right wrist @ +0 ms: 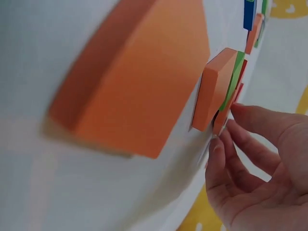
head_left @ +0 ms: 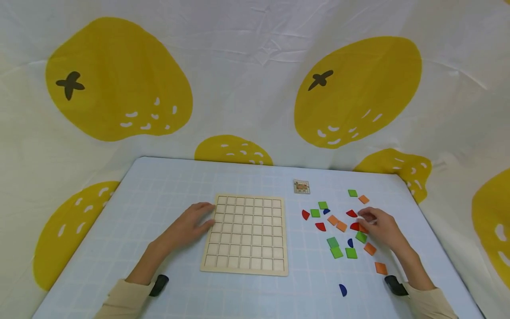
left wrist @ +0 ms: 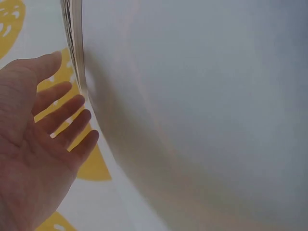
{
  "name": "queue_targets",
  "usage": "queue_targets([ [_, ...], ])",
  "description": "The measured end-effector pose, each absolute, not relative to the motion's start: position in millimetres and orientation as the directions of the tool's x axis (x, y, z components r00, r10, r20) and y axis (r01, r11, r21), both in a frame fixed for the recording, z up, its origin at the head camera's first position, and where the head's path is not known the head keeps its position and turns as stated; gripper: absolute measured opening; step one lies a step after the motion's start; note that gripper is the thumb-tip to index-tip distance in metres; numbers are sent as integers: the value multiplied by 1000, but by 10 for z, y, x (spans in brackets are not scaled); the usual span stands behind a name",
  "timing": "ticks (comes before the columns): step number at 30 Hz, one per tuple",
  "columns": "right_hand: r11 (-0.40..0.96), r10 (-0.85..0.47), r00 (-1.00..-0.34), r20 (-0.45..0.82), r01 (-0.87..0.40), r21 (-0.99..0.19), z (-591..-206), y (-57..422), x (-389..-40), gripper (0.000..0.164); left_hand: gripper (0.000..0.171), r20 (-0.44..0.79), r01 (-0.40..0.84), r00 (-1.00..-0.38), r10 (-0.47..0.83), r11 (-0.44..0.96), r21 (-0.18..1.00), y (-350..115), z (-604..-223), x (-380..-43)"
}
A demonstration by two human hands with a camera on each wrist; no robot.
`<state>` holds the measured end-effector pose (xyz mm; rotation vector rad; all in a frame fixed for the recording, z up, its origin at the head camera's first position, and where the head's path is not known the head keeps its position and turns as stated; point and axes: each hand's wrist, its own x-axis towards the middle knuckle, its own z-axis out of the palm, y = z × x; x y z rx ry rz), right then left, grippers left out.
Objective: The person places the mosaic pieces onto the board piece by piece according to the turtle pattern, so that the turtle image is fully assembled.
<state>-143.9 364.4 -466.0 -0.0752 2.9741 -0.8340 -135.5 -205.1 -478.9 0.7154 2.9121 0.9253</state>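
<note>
A square wooden grid board (head_left: pixel 245 235) lies on the table, its cells bare. At its left edge is my left hand (head_left: pixel 195 221), fingers extended and spread in the left wrist view, with the fingertips at the board's rim. My right hand (head_left: pixel 378 226) hovers low over the scattered flat pieces at the right. Its fingers are loosely bent, and the thumb is beside an orange piece (right wrist: pixel 224 113); no piece shows clearly between the fingertips. A red quarter-circle piece (head_left: pixel 352 213) lies just left of those fingertips, and a green piece (head_left: pixel 361 237) lies below the hand.
Several green, orange, red and blue pieces are spread right of the board, among them a blue half-circle (head_left: pixel 343 290) near the front and an orange piece (head_left: pixel 380 268). A small picture card (head_left: pixel 301 186) lies behind them. A fruit-printed cloth (head_left: pixel 247 88) hangs behind the table.
</note>
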Motion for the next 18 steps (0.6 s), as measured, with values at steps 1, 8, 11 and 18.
queue_targets([
  [1, 855, -50, -998, -43, -21, -517, -4656, 3636, -1441, 30, 49, 123, 422, -895, 429, 725, 544, -2050, -4786, -1348],
  [8, 854, -16, -998, -53, 14, -520, -4686, 3625, -1435, 24, 51, 93, 437, -884, 459, 736, 517, -2054, -4758, -1308],
  [11, 849, -7, -999, -48, 19, -528, -4680, 3613, -1434, 23, 51, 111, 459, -873, 474, 726, 513, -2071, -4767, -1308],
  [18, 845, -1, -1000, -13, 6, -535, -4636, 3600, -1436, 20, 53, 114, 460, -870, 479, 710, 533, -2111, -4785, -1314],
])
